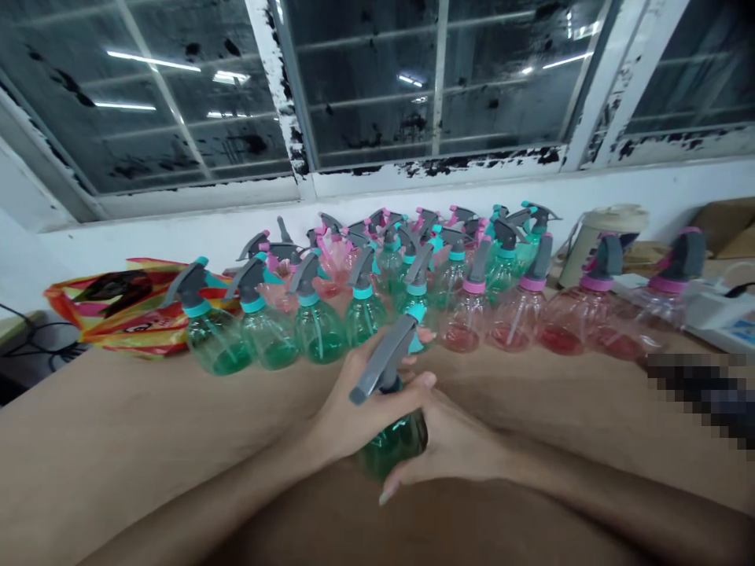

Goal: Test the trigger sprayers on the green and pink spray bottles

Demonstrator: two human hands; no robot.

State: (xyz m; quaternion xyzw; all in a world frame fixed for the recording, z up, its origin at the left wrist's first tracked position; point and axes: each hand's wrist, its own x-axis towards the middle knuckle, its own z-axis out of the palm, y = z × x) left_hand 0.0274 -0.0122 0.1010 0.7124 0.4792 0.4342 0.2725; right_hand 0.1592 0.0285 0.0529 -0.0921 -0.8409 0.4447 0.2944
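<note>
Close in front of me is a green see-through spray bottle (392, 448) with a grey and turquoise spray head, tilted a little. My left hand (351, 405) is closed around its upper part, just below the head. The fingers of my right hand (457, 440) curve around the body from the right, with the thumb near the bottom. Its neck is partly hidden by my hands. Just beyond stands a front row of spray bottles: green ones (322, 334) on the left and pink ones (463, 326) with pink collars on the right.
More spray bottles (389, 255) crowd behind the row, against the wall under the window. A red and yellow bag (135, 334) lies at the left, near black cables (47, 346). At the right are a pale jug (602, 228), a cardboard box (723, 224) and a pixelated dark patch.
</note>
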